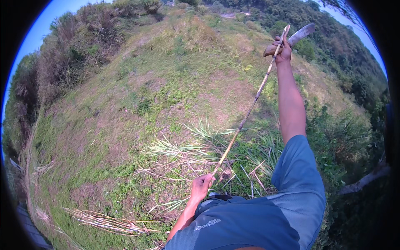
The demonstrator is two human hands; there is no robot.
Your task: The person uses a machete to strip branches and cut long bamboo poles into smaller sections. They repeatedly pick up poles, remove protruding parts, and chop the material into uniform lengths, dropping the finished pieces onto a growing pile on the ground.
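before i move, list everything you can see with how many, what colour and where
Thin jointed cane stalk: one, yellowish with dark joints, centre to upper right
Curved machete with brown handle: one, grey blade, upper right
Heap of long narrow cut leaves: one, pale green, ground at centre
Loose pile of thin stalks: one, yellowish-brown, lower left
Grassy slope: one, green and brown, centre
Tall bushes: several, green-brown, upper left
Wooded hillside: one, dark green, upper right
Bare branch: one, grey-brown, lower right
Short-sleeved shirt: one, blue-grey, bottom
Left fingers: one set, bare, on cane's lower end
Right fingers: one set, bare, at machete handle and cane's upper part
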